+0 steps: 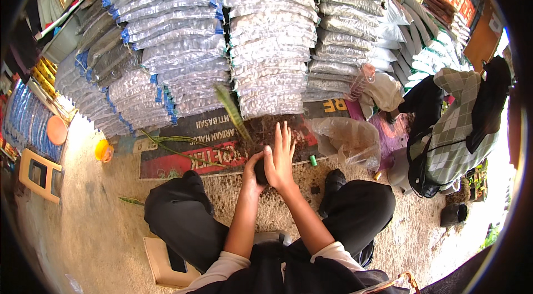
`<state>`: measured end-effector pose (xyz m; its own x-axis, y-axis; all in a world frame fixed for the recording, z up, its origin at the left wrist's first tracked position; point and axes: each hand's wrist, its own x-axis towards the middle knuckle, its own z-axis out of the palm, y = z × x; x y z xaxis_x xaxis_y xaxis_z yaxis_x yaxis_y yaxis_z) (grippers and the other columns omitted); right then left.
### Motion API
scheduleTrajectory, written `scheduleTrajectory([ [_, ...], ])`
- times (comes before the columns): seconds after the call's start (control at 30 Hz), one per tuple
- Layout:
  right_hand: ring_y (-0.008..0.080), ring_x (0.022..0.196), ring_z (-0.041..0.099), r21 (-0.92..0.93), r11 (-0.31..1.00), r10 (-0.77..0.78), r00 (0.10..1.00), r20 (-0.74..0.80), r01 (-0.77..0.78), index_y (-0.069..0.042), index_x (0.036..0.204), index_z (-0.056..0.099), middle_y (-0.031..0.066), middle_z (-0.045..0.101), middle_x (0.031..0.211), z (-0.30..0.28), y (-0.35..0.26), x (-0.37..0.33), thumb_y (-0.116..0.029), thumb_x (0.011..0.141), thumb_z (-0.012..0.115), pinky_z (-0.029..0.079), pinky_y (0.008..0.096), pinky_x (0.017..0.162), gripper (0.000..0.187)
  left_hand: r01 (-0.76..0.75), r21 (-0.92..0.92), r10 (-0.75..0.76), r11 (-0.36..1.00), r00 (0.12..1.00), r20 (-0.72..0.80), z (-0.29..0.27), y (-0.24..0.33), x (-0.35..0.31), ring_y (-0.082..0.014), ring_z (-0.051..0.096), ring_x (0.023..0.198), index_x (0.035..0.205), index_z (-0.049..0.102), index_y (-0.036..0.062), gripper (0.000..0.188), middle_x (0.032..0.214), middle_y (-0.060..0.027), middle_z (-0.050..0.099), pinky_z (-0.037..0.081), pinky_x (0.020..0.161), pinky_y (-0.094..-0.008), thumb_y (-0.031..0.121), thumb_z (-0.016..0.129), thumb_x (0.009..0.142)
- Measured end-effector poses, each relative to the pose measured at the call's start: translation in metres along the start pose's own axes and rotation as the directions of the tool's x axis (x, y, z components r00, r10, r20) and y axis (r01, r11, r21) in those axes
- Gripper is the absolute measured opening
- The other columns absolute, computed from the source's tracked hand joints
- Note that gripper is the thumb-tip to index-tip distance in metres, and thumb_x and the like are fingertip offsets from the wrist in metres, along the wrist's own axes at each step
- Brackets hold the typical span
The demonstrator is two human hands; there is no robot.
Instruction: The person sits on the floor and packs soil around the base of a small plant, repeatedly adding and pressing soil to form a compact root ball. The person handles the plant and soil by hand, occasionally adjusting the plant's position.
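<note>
Dark rounded object (260,173) held between both hands, at the centre of the view, above the near edge of a printed banner (161,167).

The object is cupped at its 8 o'clock side by the curled left hand (251,175); the right hand (281,162) is held open and flat alongside at 2 o'clock, fingers extended toward 12. A long green leaf (232,113) is seen rising at 11 o'clock; its base is hidden. Loose leaves (177,139) are laid across the banner at 10 o'clock. A green cylinder (313,160) and a clear plastic bag (352,141) are noted between 2 and 3. Stacked filled sacks (272,44) are observed at 12, a tan stool (55,181) at 9.
</note>
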<state>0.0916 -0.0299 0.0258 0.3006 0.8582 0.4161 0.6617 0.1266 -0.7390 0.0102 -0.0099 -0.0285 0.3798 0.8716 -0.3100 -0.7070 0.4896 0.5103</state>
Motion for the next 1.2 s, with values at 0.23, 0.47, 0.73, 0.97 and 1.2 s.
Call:
scheduleTrajectory([
  [0.23, 0.035, 0.104, 0.049, 0.001, 0.976, -0.218, 0.974, -0.061, 0.219, 0.002, 0.111, 0.05, 0.0185, 0.053, 0.111, 0.0, -0.01, -0.001, -0.021, 0.073, 0.067, 0.037, 0.0426, 0.092, 0.048, -0.145, -0.029, 0.137, 0.989, 0.973, -0.184, 0.021, 0.02, -0.006, -0.023, 0.05, 0.106, 0.121, 0.046, 0.008, 0.06, 0.117, -0.0083, 0.051, 0.039, 0.093, -0.037, 0.056, 0.038, 0.086],
  [0.47, 0.019, 0.091, 0.058, 0.648, 0.733, 0.212, 0.974, 0.074, -0.209, 0.003, 0.113, 0.05, 0.0144, 0.059, 0.102, 0.005, 0.006, 0.0, -0.006, 0.069, 0.072, 0.046, 0.0308, 0.084, 0.05, -0.326, 0.203, 0.356, 0.923, 0.925, -0.133, -0.007, 0.012, 0.02, -0.0204, 0.048, 0.108, 0.124, 0.045, 0.0098, 0.052, 0.119, -0.0068, 0.049, 0.038, 0.091, -0.0356, 0.047, 0.042, 0.088],
  [0.73, 0.0358, 0.129, 0.023, 0.062, 0.997, -0.039, 0.999, -0.026, 0.041, -0.003, 0.129, 0.038, 0.0197, 0.027, 0.138, 0.008, -0.004, -0.017, -0.033, 0.083, 0.053, 0.012, 0.052, 0.104, 0.057, -0.222, -0.136, 0.25, 0.966, 0.936, 0.247, 0.013, 0.022, 0.0, -0.0225, 0.05, 0.107, 0.126, 0.042, 0.0045, 0.047, 0.123, -0.0103, 0.048, 0.04, 0.092, -0.0365, 0.032, 0.047, 0.088],
  [0.97, 0.0361, 0.133, 0.01, 0.385, 0.919, 0.05, 0.994, 0.102, -0.086, -0.007, 0.138, 0.025, 0.018, 0.014, 0.144, 0.008, 0.004, -0.021, -0.043, 0.092, 0.029, 0.005, 0.0486, 0.106, 0.058, -0.075, -0.075, 0.083, 0.994, 0.992, 0.099, 0.002, 0.029, 0.005, -0.021, 0.06, 0.089, 0.116, 0.053, 0.004, 0.042, 0.101, -0.009, 0.061, 0.049, 0.079, -0.0339, 0.024, 0.059, 0.08],
  [1.2, 0.031, 0.135, -0.004, 0.285, 0.951, -0.058, 0.974, -0.219, 0.121, -0.002, 0.14, 0.0, 0.0164, -0.003, 0.146, -0.058, -0.001, 0.02, -0.065, 0.084, 0.006, -0.007, 0.0454, 0.106, 0.084, 0.129, -0.077, -0.109, 0.989, 0.969, 0.222, -0.002, 0.03, 0.002, -0.0233, 0.063, 0.083, 0.114, 0.054, 0.0018, 0.04, 0.097, -0.0123, 0.062, 0.052, 0.075, -0.0366, 0.026, 0.057, 0.082],
])
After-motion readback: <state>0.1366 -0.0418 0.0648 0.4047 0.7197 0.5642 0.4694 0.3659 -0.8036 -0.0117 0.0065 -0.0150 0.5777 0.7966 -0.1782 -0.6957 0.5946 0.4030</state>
